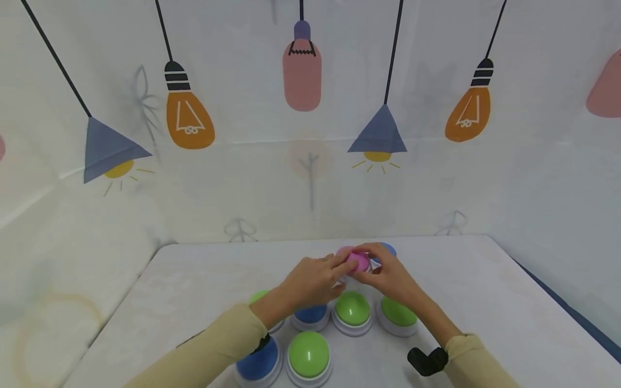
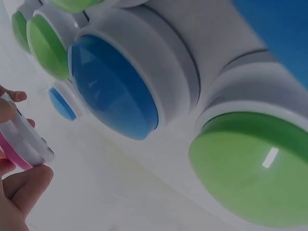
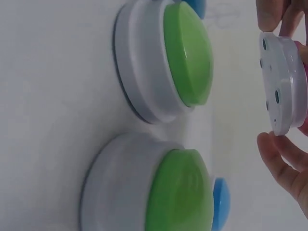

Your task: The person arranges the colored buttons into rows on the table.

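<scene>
A pink push button (image 1: 359, 262) with a white round base is held above the table between both hands. My left hand (image 1: 310, 280) reaches in from the left, with its fingers on the edge and pink top. From the other side my right hand (image 1: 388, 275) pinches it between thumb and fingers. The right wrist view shows the white base (image 3: 279, 84) tilted on edge, with small holes in its underside. Another pink patch (image 1: 343, 249) appears behind the left fingers; whether it belongs to a second button I cannot tell.
Green buttons (image 1: 352, 309) and blue buttons (image 1: 310, 314) stand in rows on the white table (image 1: 194, 302), below and in front of the hands. A blue button (image 1: 389, 249) sits farther back, partly behind the right hand. A lamp-patterned sheet (image 1: 252, 188) hangs behind.
</scene>
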A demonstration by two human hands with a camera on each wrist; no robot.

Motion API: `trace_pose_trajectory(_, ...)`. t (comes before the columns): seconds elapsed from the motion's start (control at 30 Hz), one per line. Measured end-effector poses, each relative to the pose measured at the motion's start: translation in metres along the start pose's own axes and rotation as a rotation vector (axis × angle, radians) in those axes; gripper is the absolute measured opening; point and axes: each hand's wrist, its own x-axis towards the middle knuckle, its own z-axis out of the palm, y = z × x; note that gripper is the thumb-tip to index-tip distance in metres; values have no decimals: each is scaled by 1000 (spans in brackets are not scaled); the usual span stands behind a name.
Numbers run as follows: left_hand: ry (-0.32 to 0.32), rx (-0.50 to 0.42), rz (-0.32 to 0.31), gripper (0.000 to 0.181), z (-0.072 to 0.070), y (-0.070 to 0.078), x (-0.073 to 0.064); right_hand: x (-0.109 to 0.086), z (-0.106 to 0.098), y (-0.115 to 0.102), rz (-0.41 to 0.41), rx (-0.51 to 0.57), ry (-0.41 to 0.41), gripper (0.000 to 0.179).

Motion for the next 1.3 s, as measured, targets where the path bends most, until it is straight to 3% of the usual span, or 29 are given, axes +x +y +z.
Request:
trace_pose_trajectory(0.3, -29, 19, 34, 48, -14, 16, -8, -24, 3, -8, -13, -85, 58, 46)
trace_pose_trajectory(0.7, 81, -24, 145, 47, -32, 39, -23, -64, 5, -33, -38, -107, 93, 46)
trace_pose_trajectory(0.9, 116, 0, 200, 42, -37, 53, -30, -82, 8, -37, -36, -135, 55, 44)
trace_pose_trajectory(1.1, 44, -38, 190, 46, -39, 65, -38, -95, 10, -35, -10, -149, 30, 45)
trace_pose_trajectory(1.2, -13, -49, 171, 43, -39, 71, -43, -101, 15, -31, -46, -149, 24, 47)
trace_pose_trajectory(1.3, -52, -78, 172, 41, -37, 75, -48, -107, 20, -26, -142, -174, 16, 50)
